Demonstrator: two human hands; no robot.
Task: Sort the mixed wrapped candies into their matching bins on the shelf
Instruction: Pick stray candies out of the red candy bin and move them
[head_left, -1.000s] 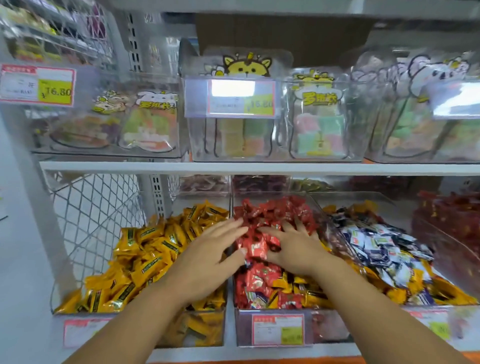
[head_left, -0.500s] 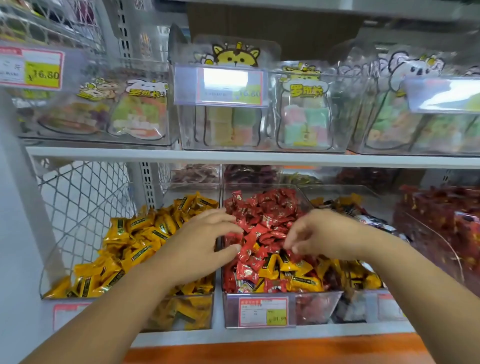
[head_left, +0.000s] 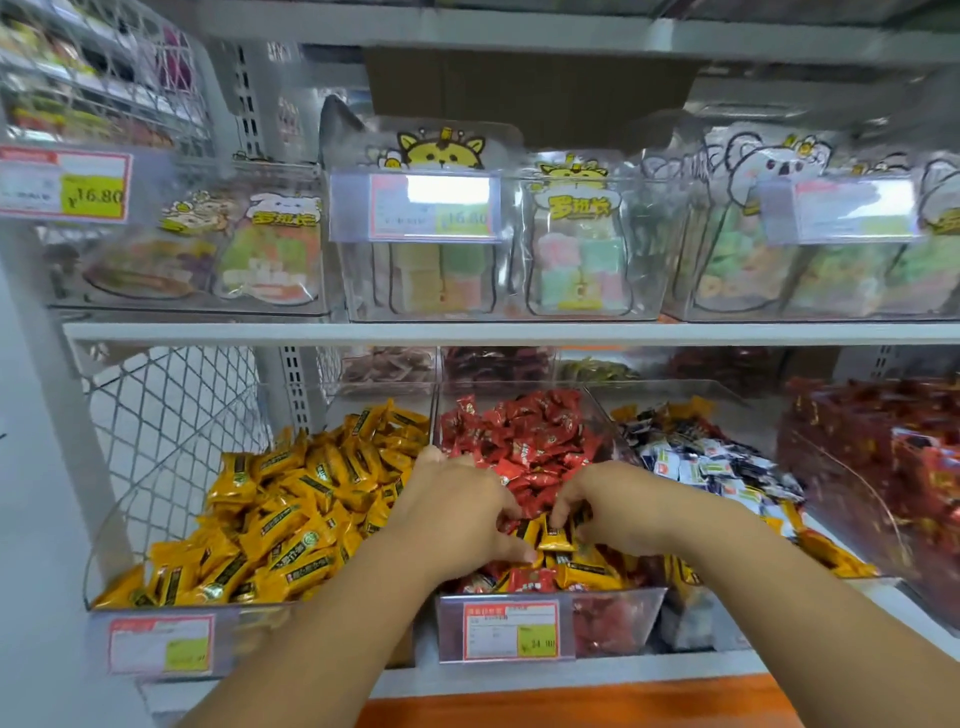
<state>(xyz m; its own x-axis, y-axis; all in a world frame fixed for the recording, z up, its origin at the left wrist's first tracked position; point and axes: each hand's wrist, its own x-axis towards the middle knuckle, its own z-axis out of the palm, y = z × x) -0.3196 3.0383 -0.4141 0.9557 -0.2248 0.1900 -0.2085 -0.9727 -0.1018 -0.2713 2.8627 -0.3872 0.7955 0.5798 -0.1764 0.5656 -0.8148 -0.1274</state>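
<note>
Right-hand grip (head_left: 618, 506) apparently pinches glossy yellow candy (head_left: 558, 543).

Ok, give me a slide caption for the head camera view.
Left hand and right hand dig among yellow candies mixed into the front of the red candy bin.

Two hands, seven clear bins, five price tags

The left hand (head_left: 457, 514) and right hand (head_left: 613, 509) make two. The lower shelf (head_left: 571, 675) has four bins in front (yellow bin (head_left: 249, 642), red bin (head_left: 613, 623), mixed bin (head_left: 696, 618), far-right bin (head_left: 852, 499)). There are three upper bins (head_left: 498, 306). Price tags (head_left: 511, 630) number five, two below and three above. The candies (head_left: 291, 499) are too many to count.
</note>
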